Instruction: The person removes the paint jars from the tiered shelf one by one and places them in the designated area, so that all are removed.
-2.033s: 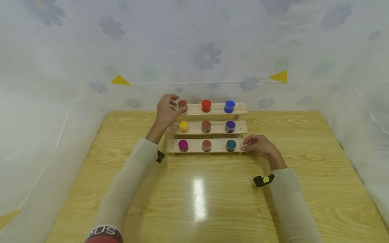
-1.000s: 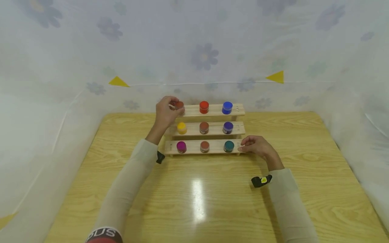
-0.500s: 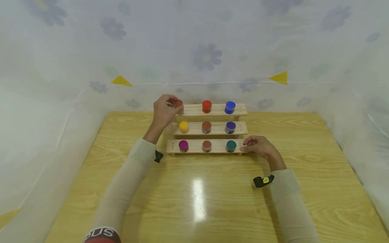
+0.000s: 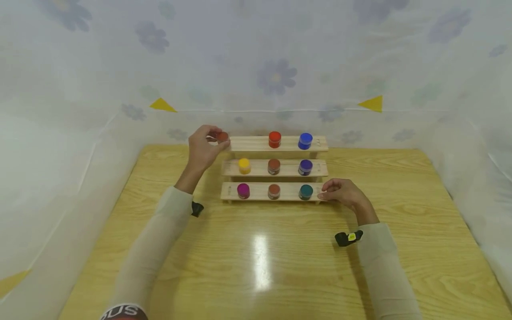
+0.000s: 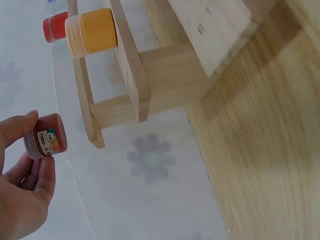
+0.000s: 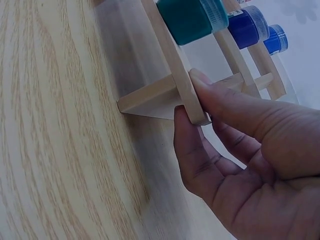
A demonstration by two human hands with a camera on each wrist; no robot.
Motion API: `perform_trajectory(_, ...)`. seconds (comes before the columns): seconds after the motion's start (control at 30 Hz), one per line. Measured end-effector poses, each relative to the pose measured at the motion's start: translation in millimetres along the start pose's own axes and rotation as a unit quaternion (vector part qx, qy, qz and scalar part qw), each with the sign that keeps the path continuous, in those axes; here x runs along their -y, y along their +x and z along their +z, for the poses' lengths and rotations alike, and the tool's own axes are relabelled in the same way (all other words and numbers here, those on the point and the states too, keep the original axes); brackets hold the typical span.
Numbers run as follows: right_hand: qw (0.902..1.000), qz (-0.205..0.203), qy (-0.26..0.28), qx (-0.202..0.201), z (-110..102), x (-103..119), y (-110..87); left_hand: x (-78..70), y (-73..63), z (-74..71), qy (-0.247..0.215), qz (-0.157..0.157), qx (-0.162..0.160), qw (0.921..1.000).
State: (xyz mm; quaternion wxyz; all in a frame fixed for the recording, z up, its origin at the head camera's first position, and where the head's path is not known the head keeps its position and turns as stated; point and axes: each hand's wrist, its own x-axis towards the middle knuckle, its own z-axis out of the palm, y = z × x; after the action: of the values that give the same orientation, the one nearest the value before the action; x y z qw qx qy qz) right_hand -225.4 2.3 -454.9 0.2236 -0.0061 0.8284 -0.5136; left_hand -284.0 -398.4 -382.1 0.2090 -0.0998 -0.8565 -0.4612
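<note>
A small brown paint jar (image 5: 47, 136) with a label is pinched between the thumb and fingers of my left hand (image 4: 202, 149). In the left wrist view the jar is off the shelf, beyond the end of the top tier. The three-tier wooden rack (image 4: 256, 143) stands on the table. My right hand (image 4: 346, 194) grips the right end of its lowest board, thumb on top and fingers beneath, beside a teal jar (image 6: 187, 19). Red (image 4: 274, 139) and blue (image 4: 305, 141) jars stay on the top tier, and a yellow jar (image 4: 244, 166) sits at the left of the middle tier.
The middle tier also bears a brown jar (image 4: 274, 166) and a purple jar (image 4: 306, 167). On the bottom tier are a magenta jar (image 4: 243, 191) and another brown jar (image 4: 274, 191). A flowered white curtain (image 4: 248, 53) hangs behind the wooden table (image 4: 224, 258).
My left hand has taken the brown jar from the left of the top tier and moved it leftward, past the board's end. My right hand keeps its grip on the bottom board.
</note>
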Motion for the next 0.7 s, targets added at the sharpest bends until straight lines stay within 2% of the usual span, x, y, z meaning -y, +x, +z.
perform_trajectory(0.37, 1.0000, -0.001, 0.000, -0.002, -4.7, -4.5, 1.2, 18.1, -15.4, -22.8, 0.015, -0.004, -0.013, 0.9998)
perform_trajectory(0.7, 1.0000, -0.001, 0.000, -0.006, -6.2, -3.3, -1.7, 34.7, -25.7, -30.2, 0.050, -0.070, 0.020, 0.9961)
